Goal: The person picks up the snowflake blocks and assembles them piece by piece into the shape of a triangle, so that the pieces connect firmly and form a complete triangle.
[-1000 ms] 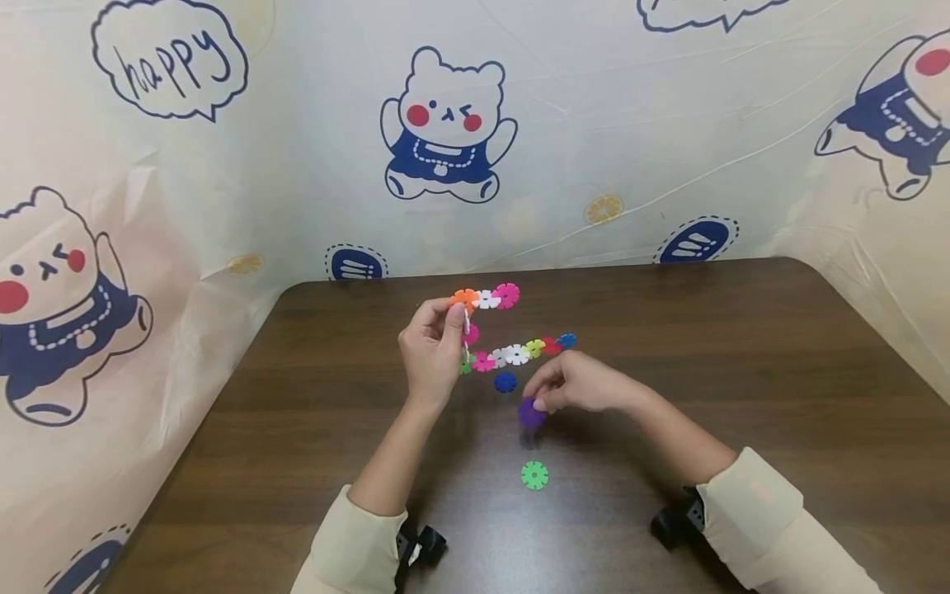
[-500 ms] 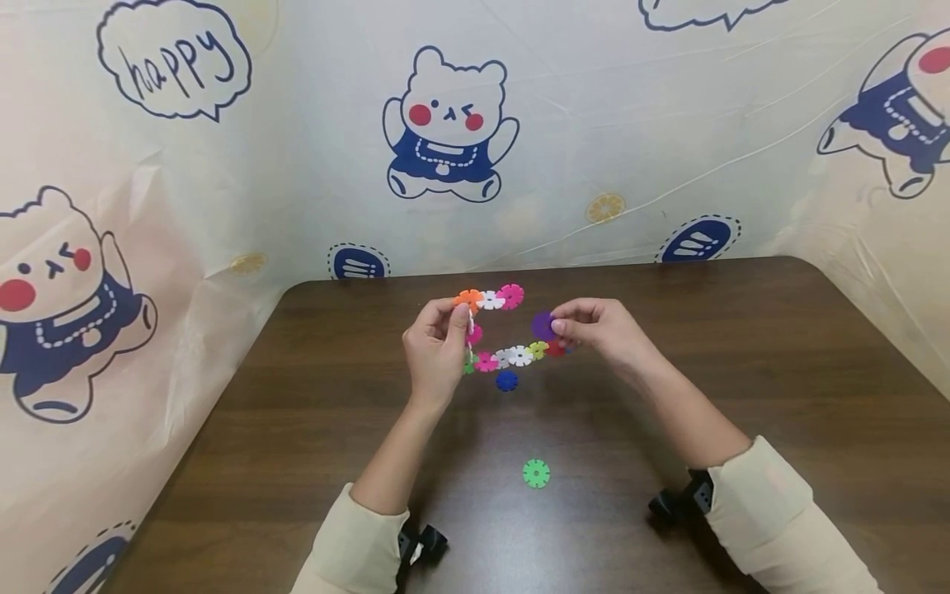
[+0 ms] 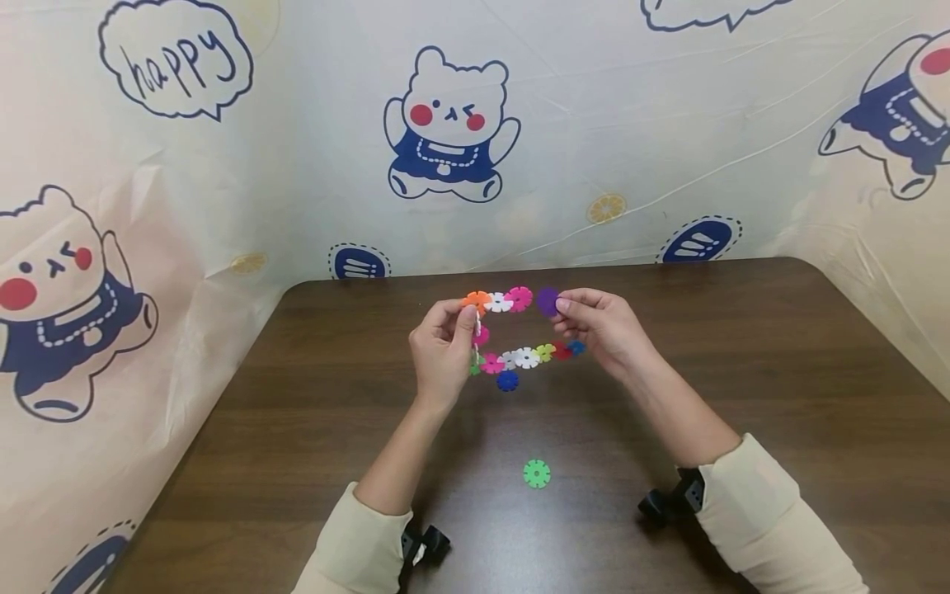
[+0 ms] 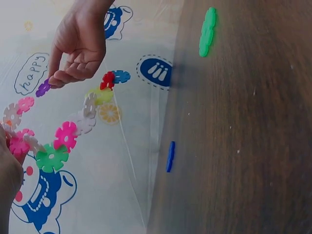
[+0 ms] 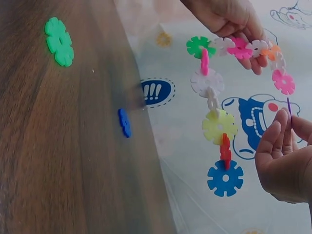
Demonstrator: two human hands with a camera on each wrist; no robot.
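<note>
My left hand (image 3: 441,351) pinches the orange snowflake disc (image 3: 477,302) of a linked chain of notched plastic discs. One arm of the chain runs right from there through a white disc to a pink disc (image 3: 519,299) at its end. The other arm hangs lower, passing a green disc (image 4: 51,157) at the bend and ending in a blue disc (image 5: 225,178). Between the thumb and fingers of my right hand (image 3: 604,330) is a purple snowflake disc (image 3: 547,302), held close to the pink end disc. A narrow gap separates the two in the right wrist view.
On the brown wooden table (image 3: 334,462) lie a loose dark blue disc (image 3: 508,381), below the chain, and a loose green disc (image 3: 537,473) nearer to me. A printed cloth (image 3: 297,165) hangs behind the table's far edge.
My right hand has lifted the purple disc off the table and carried it up beside the pink end of the chain. My left hand, with the chain, has shifted slightly right.
</note>
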